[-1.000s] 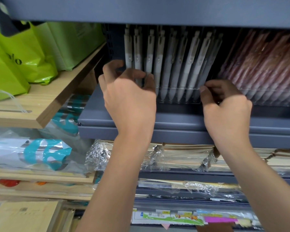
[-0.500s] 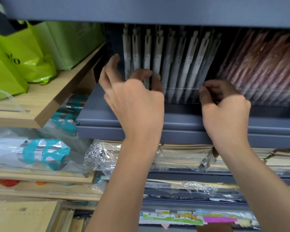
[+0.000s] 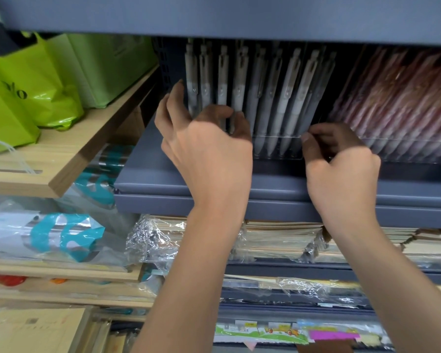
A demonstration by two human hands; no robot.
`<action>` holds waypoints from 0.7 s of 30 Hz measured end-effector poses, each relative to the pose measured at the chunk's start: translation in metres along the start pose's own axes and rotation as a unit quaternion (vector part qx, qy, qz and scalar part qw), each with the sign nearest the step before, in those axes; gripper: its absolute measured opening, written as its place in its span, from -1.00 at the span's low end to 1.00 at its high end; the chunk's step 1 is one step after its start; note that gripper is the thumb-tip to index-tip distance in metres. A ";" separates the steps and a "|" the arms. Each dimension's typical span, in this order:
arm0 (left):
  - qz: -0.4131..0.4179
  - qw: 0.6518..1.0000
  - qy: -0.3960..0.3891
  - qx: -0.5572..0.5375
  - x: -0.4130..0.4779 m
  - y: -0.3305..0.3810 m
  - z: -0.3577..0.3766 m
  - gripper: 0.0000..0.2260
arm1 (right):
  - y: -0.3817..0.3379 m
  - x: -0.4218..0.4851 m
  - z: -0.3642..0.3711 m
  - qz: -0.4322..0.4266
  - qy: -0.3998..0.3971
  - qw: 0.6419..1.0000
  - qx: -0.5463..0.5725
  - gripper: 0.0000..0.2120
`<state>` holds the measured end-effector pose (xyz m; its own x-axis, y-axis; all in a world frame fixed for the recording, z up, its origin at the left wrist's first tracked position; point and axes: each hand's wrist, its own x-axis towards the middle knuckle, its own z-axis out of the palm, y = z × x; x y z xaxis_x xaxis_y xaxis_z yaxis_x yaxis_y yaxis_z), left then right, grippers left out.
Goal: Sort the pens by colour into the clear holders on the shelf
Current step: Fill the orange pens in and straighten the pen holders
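Observation:
Several white-grey pens [image 3: 267, 95] stand in rows in a clear holder [image 3: 278, 146] on the blue-grey shelf [image 3: 278, 184]. To its right a second clear holder [image 3: 415, 151] is packed with pinkish-red pens [image 3: 397, 98]. My left hand [image 3: 204, 146] reaches into the left end of the white pens, its curled fingers spread around the front ones, thumb beside the leftmost pen. My right hand [image 3: 339, 161] has its fingers curled on the white holder's right front corner.
The upper shelf edge [image 3: 227, 19] hangs low over the pens. Green bags [image 3: 36, 85] sit on a wooden shelf [image 3: 69, 159] at left. Wrapped notebook stacks [image 3: 278, 240] and plastic packets [image 3: 61, 235] fill the shelves below.
My left hand has pushed further in among the left pens with its fingers opened wider, straightening them. My right hand has stayed at the holder's corner.

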<state>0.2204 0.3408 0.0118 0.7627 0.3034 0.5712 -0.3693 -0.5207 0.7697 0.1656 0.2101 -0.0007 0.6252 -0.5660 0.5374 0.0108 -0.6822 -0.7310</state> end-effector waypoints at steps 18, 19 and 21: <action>-0.001 1.000 0.003 -0.015 -0.005 -0.003 -0.004 -0.93 | 0.000 0.000 0.001 0.001 0.005 1.000 0.001 -0.85; 0.001 1.000 0.006 -0.012 -0.007 -0.003 -0.005 -0.93 | 0.000 0.000 0.001 0.000 0.006 1.000 0.001 -0.85; 0.009 1.000 0.010 -0.006 -0.012 -0.001 -0.004 -0.94 | 0.001 0.000 0.001 -0.004 0.011 1.000 -0.002 -0.85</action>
<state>0.2095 0.3413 0.0059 0.7443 0.3104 0.5913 -0.3895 -0.5174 0.7619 0.1664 0.2103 -0.0018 0.6081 -0.5707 0.5519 0.0115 -0.6888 -0.7249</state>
